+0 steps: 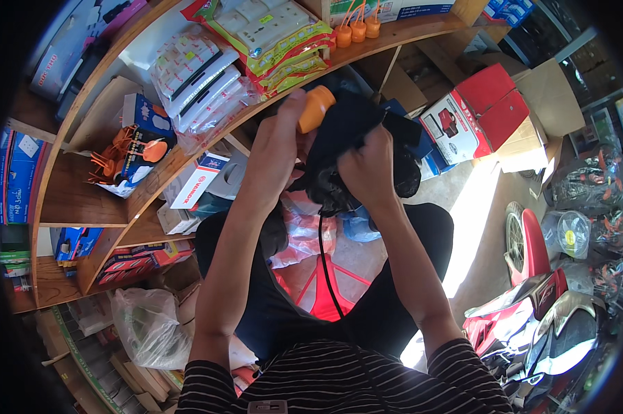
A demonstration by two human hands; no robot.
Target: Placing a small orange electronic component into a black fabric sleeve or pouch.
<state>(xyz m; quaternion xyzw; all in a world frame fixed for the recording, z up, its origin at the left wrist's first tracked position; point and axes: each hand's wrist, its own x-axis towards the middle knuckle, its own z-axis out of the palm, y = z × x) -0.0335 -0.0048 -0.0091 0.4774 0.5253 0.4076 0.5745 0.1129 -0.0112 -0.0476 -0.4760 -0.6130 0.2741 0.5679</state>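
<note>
Clutching black bundle (344, 121): right hand (370, 165), grip closed. Left hand (279, 138) beside orange piece (317, 110); grip hidden, can't tell.

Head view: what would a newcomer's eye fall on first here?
Probably the bright orange piece in the left hand, upper centre, against the black bundle gripped by the right hand. Next, the red stool between the thighs, below the hands. At the lower right, the red-and-white motorbike stands out beside the sunlit strip of floor.
</note>
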